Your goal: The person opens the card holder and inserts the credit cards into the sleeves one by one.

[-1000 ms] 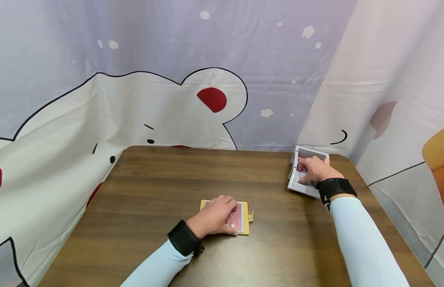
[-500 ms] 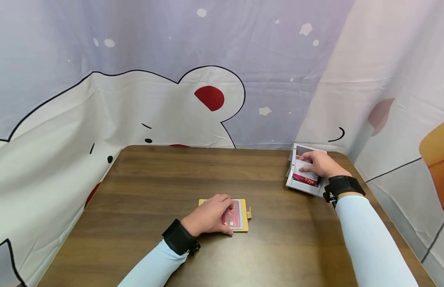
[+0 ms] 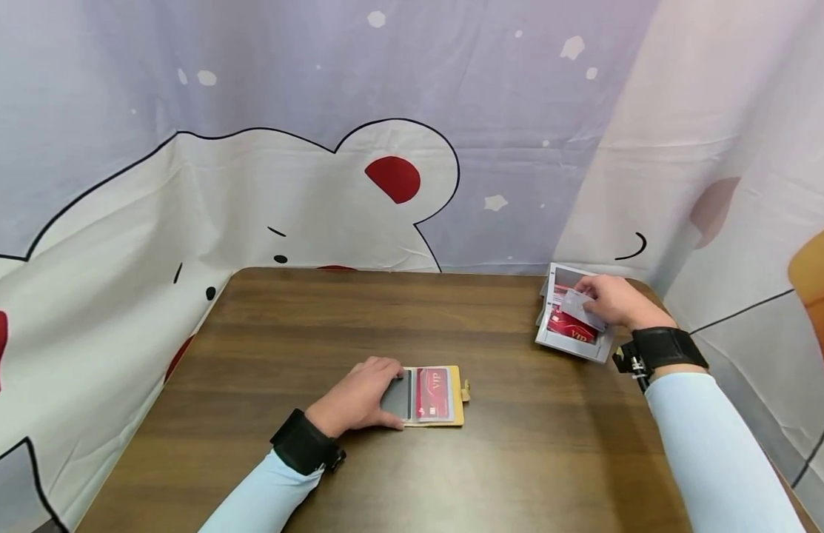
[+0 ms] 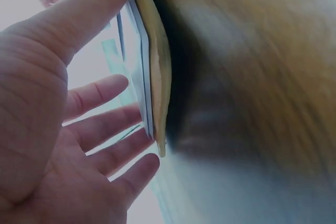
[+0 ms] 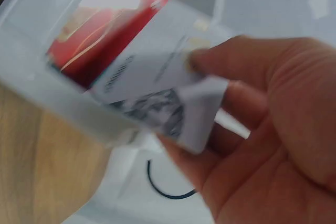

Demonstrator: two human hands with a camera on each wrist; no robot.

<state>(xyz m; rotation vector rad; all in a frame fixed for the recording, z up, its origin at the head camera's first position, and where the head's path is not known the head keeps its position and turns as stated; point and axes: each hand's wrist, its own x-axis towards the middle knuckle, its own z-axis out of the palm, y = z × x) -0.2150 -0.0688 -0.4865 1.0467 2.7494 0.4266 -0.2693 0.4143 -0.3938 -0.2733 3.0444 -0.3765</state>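
Observation:
My right hand [image 3: 621,302] pinches a white card [image 5: 149,64] between thumb and fingers over the grey tray [image 3: 566,345]. Text and a dark grey pattern show on the card's face in the right wrist view. Under it lies a red VIP card [image 3: 566,326] in the tray. Near the middle of the table, my left hand [image 3: 360,398] rests at the left side of an opened yellow card holder [image 3: 457,400], thumb at its near edge and fingers loosely spread. A red VIP card [image 3: 434,393] sits in the right-hand clear sleeve; a grey page [image 3: 397,400] shows beside it.
The brown wooden table [image 3: 332,318] runs back to a printed curtain [image 3: 305,200] along its far and right sides. The tray stands at the far right corner, close to the curtain. A small yellow clasp [image 3: 466,391] sticks out from the card holder's right edge.
My right hand has lifted the white card and drawn slightly right, uncovering the red card in the tray. My left hand has slid left, exposing the holder's red card and grey page.

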